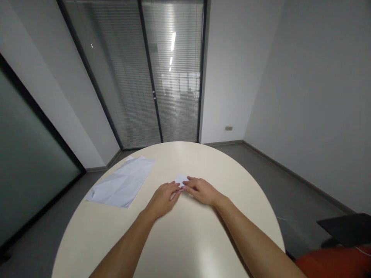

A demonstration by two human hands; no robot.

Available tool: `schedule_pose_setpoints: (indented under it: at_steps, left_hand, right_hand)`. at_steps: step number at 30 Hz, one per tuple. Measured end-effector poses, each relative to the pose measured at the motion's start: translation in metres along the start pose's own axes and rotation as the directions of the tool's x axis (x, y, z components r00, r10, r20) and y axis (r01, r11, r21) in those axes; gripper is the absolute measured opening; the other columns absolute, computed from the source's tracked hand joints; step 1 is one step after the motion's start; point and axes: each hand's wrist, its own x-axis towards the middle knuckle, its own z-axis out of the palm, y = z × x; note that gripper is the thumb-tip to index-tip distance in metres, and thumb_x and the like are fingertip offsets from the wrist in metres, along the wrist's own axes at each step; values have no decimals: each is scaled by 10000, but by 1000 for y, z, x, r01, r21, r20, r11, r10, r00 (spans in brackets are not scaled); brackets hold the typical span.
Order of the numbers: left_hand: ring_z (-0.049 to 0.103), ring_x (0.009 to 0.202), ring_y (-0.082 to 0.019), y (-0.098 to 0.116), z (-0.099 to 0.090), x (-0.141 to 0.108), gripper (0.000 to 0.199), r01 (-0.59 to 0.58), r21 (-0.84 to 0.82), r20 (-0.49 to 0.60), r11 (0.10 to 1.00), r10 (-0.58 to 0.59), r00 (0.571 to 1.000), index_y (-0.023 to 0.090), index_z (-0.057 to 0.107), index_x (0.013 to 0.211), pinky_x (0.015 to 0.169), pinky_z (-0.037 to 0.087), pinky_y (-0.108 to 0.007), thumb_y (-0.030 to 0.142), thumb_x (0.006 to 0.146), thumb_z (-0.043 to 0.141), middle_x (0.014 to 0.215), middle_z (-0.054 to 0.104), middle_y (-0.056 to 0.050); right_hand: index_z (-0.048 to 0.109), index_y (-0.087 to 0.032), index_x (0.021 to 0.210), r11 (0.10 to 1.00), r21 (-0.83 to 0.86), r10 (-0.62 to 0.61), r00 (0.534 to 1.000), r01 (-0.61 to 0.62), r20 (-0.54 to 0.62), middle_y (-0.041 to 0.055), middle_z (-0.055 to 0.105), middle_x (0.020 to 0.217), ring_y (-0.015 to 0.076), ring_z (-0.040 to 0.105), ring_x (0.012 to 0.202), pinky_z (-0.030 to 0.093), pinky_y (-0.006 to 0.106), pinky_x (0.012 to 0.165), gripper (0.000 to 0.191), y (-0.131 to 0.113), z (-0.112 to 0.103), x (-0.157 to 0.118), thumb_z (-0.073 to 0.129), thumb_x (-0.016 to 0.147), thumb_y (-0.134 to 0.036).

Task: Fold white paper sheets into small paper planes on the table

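Observation:
A small piece of white folded paper (181, 179) lies on the table, partly covered by my fingers. My left hand (164, 199) holds its left and near side, with the thumb and fingertips drawn together at the near edge. From the other side, my right hand (201, 190) grips the paper, its thumb at the near edge and its fingers bent over the top. The fingertips of both hands almost meet. How the paper is folded under them is too small to make out.
Creased white sheets (123, 183) lie at the left of the round cream table (179, 247). Beyond the table stands a glass partition with blinds (127, 77). At the lower right are a black flat object (344, 228) and something red (333, 263).

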Motion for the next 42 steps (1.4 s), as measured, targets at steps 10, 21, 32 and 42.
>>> schedule_pose_setpoints:
  at_steps: [10,21,32,42]
  left_hand:
    - [690,1005,-192,-2,-1,1,234,104,-41,-31,994,-106,994,218,711,1032,917,516,-311,242,1003,480,1084,727,-50]
    - [661,905,-187,0,-4,3,244,173,-6,-55,985,-173,983,204,683,1011,814,486,-296,261,1012,446,991,690,-53]
    - [687,1013,-214,2,-3,2,273,233,-11,-83,972,-233,969,196,631,1193,889,515,-328,236,1003,439,1161,722,-89]
    - [680,1090,-219,-8,5,3,423,236,-102,-91,966,-246,965,188,523,1383,978,533,-380,160,964,479,1212,703,-113]
  right_hand:
    - [756,-202,1024,997,-22,70,997,-70,-29,73,757,975,210,668,886,439,285,809,439,-2,-3,-2,446,1032,-513]
    - [702,-183,968,984,-127,116,991,-124,-73,75,740,926,179,632,798,401,256,722,261,4,1,-1,480,1020,-309]
    - [697,-205,1097,959,-151,211,959,-240,-187,78,749,1000,197,654,871,414,269,750,217,11,3,1,521,986,-268]
    - [696,-191,1162,960,-92,240,947,-264,-214,89,756,1012,203,670,868,454,292,771,270,8,2,1,505,984,-261]
